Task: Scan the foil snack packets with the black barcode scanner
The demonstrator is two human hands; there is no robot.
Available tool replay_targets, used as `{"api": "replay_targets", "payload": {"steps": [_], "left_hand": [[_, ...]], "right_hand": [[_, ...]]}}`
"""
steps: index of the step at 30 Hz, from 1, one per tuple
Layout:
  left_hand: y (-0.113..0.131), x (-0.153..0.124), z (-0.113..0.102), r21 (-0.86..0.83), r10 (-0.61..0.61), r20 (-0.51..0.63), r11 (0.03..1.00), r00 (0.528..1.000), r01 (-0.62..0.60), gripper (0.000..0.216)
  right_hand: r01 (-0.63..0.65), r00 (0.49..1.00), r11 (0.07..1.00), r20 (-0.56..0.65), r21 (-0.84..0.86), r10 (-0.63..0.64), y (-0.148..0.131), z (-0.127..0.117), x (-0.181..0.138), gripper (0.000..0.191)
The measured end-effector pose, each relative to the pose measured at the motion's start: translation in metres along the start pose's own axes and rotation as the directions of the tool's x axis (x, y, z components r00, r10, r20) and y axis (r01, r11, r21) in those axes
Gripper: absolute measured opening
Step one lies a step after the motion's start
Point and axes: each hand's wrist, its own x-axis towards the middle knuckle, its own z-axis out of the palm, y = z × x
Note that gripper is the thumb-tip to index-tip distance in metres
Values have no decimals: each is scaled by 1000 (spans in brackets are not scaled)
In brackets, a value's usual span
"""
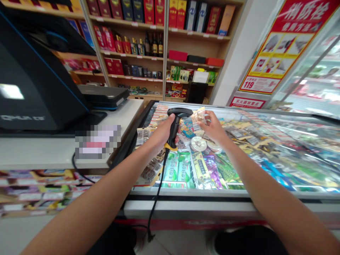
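Note:
My left hand (pixel 166 129) is wrapped round the grip of a black barcode scanner (pixel 174 129) with a yellow-orange base, and its cable runs down over the counter's front edge. The scanner's head points right, toward a small snack packet (pixel 198 115) pinched by the fingertips of my right hand (pixel 211 124). Both hands are above a glass-topped freezer. Below them show a round container with a pale lid (pixel 198 143), green-and-white packets (pixel 177 168) and a yellow-labelled packet (pixel 201 166). Print on the held packet is too small to read.
On the left, a black checkout terminal (pixel 39 88) stands on a white counter (pixel 47 152). The freezer's front edge (pixel 202 209) runs across before me. Shelves (pixel 132 56) with boxes and bottles line the back, and a red-yellow sign (pixel 284 46) hangs at right.

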Motion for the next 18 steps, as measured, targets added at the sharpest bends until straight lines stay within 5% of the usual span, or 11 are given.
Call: {"api": "replay_targets", "payload": {"steps": [8,13,15,18], "left_hand": [[3,0,-4,-34,45,-5,998,999,-45,41],[5,-2,-3,-32,61,-24,998,998,-61,39],[5,-3,-2,-32,58,-22,998,998,-59,39],[6,-4,-2,-36,50,-17,998,999,-51,39]], "right_hand": [[-1,1000,995,-27,-102,-1,-15,-15,7,44],[-246,968,870,-152,-427,199,-21,-79,16,55],[-334,942,758,-212,-560,259,-11,-111,17,42],[-295,956,762,-186,-577,229,11,-146,16,11]]}}
